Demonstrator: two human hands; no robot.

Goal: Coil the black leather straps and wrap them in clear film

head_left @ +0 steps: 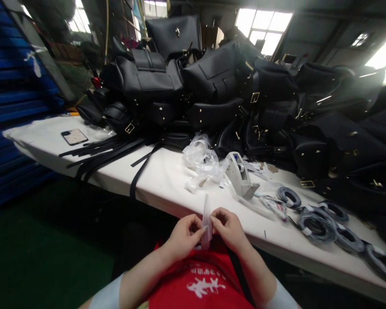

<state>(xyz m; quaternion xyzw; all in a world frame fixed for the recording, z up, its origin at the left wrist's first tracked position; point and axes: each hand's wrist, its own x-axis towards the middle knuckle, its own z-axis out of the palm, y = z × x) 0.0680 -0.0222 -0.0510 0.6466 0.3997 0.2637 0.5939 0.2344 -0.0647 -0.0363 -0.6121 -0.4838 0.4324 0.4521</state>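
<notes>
Close to my body, in front of the table edge, both hands pinch a narrow, translucent whitish strip [206,210] that looks like thin plastic or tape. My left hand [187,235] grips its left side, thumb against fingers. From the other side, my right hand [227,227] pinches it with thumb and forefinger. The strip stands nearly upright, its top end free above the fingers. A black band [239,274] runs down over the red apron [193,279] below my right hand; whether I hold it is unclear.
Black leather bags [149,79] are piled along the back of the white table [164,176]. A grey tape dispenser [239,176] stands near crumpled clear plastic [199,156]. Coiled black straps [317,225] lie right; loose black straps [116,154] and a phone [74,136] lie left.
</notes>
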